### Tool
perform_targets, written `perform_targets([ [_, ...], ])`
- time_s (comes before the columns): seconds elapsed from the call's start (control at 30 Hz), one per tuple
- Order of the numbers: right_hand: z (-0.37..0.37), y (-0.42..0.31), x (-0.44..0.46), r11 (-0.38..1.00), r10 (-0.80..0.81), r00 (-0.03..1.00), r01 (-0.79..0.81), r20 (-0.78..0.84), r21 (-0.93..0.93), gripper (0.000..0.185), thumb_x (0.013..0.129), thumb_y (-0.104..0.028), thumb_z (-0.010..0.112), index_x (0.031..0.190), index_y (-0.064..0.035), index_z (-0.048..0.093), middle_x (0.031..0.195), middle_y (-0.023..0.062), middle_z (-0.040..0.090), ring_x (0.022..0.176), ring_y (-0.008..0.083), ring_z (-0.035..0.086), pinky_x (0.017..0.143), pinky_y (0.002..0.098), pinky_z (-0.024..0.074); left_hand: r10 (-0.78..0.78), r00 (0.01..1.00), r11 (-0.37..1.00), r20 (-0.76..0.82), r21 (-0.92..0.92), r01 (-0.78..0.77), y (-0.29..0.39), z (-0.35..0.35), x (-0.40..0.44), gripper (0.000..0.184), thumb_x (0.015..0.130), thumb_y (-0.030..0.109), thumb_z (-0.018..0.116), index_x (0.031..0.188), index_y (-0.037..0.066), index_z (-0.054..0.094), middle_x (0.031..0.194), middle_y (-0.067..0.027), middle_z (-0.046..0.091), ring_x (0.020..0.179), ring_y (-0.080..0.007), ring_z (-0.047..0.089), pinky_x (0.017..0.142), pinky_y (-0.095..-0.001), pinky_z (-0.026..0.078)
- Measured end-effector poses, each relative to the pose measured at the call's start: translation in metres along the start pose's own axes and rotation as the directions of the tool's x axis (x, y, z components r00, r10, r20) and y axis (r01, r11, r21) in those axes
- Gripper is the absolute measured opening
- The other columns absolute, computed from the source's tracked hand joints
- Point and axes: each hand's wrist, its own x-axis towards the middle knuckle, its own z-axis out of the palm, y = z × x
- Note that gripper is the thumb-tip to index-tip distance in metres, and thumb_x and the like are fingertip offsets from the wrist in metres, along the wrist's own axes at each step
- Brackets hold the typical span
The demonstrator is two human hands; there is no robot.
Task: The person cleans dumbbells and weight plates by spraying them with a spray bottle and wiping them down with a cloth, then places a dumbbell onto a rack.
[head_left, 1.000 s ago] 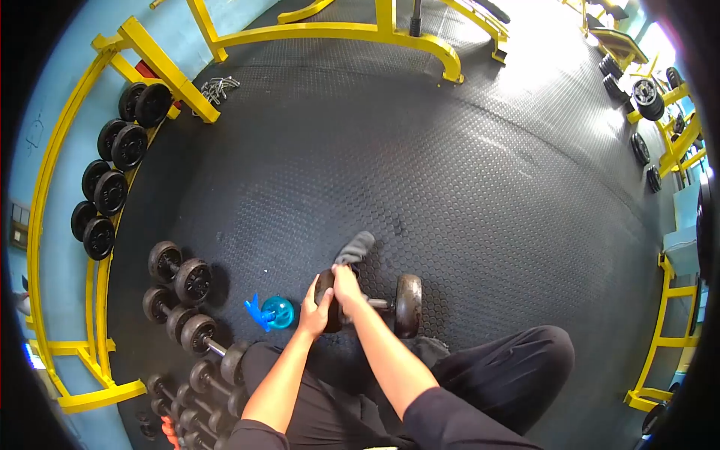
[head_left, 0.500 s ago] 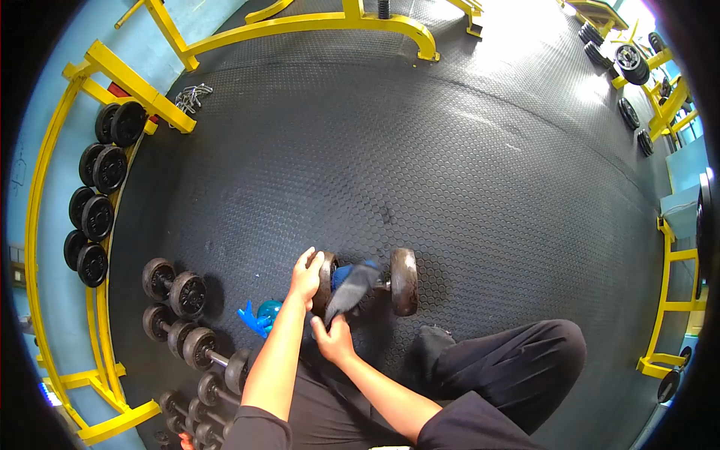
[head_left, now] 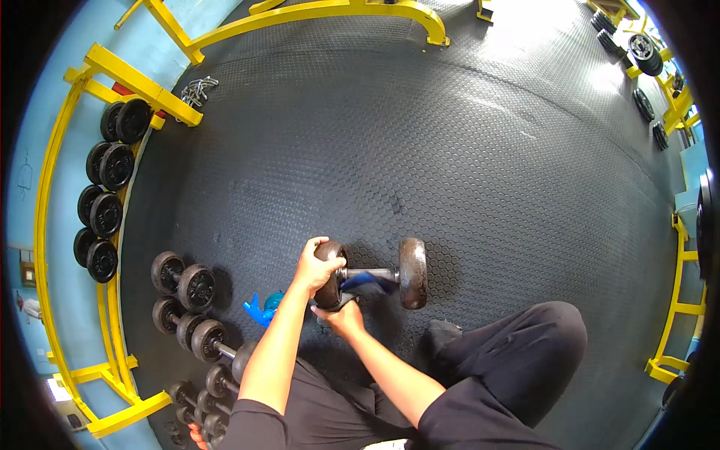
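Note:
A worn dumbbell [head_left: 413, 274] with dark round heads and a bare metal handle is in front of me on the black mat. My left hand [head_left: 316, 268] wraps round the top of its left head, thumb on the inner side. Just below that head, my right hand [head_left: 345, 319] grips a dark blue and grey cloth [head_left: 366, 283], pressing it at the head's lower edge. Part of the cloth hangs loose below the handle. By my left forearm lies a bright blue spray bottle [head_left: 260, 308], partly hidden.
More dumbbells [head_left: 196, 288] stand in rows on the floor at the left. A yellow rack [head_left: 49, 202] along the blue wall holds further dumbbells [head_left: 105, 214]. Yellow frames [head_left: 322, 13] cross the far side, and weight plates [head_left: 643, 105] lie at the right. My bent leg [head_left: 525, 341] is at lower right.
The cloth has moved down from over the handle to the left head's lower edge, baring the handle. My left hand has shifted its hold, thumb now on the head's inner side.

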Motion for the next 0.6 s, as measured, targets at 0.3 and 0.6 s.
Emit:
perform_targets([
  [0.3, -0.023, 0.075, 0.045, 0.863, -0.295, 0.900, 0.395, 0.321, -0.316, 0.062, 0.069, -0.025, 0.082, 0.125, -0.0086, 0.062, 0.119, 0.0145, 0.068, 0.111, 0.0302, 0.064, 0.094, 0.0424, 0.0511, 0.062, 0.981, 0.963, -0.186, -0.247, -0.108, -0.021, 0.010, -0.053, 0.077, 0.065, -0.004, 0.083, 0.135, 0.010, 0.055, 0.128, -0.0096, 0.058, 0.114, -0.0233, 0.059, 0.097, -0.0373, 0.051],
  [0.6, -0.044, 0.026, 0.059, 0.756, 0.093, 0.865, 0.261, 0.493, -0.600, 0.056, 0.072, -0.017, 0.079, 0.123, -0.0006, 0.064, 0.117, 0.0235, 0.067, 0.114, 0.0371, 0.063, 0.098, 0.0444, 0.0492, -0.128, 0.926, 0.872, -0.356, -0.486, -0.067, -0.022, 0.008, -0.062, 0.074, 0.074, -0.003, 0.078, 0.141, 0.011, 0.047, 0.125, -0.0095, 0.058, 0.109, -0.0214, 0.060, 0.094, -0.0359, 0.052],
])
